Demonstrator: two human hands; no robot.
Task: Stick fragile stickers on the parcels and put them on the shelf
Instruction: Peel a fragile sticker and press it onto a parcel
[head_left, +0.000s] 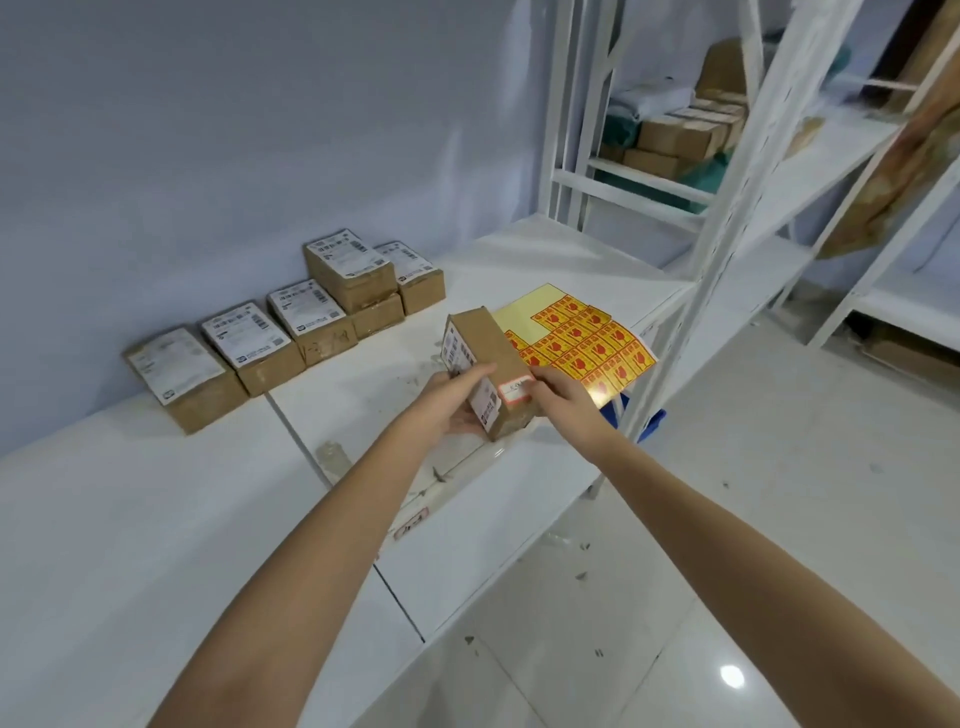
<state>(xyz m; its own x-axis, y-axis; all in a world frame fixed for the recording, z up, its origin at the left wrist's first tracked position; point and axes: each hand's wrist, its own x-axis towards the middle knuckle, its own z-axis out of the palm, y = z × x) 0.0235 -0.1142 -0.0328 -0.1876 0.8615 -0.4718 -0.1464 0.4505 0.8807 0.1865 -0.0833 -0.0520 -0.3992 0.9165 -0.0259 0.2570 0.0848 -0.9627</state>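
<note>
Both hands' fingers (475, 375) clamp a brown parcel (491, 371) bearing barcode labels, their print unreadable.

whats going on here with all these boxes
A person is holding one small cardboard parcel in both hands above a white table: the left hand under its near end, the right hand at a small red-bordered label on top. A sheet of yellow and red fragile stickers lies just behind. Six more parcels sit along the wall, and a white shelf stands to the right.
</note>
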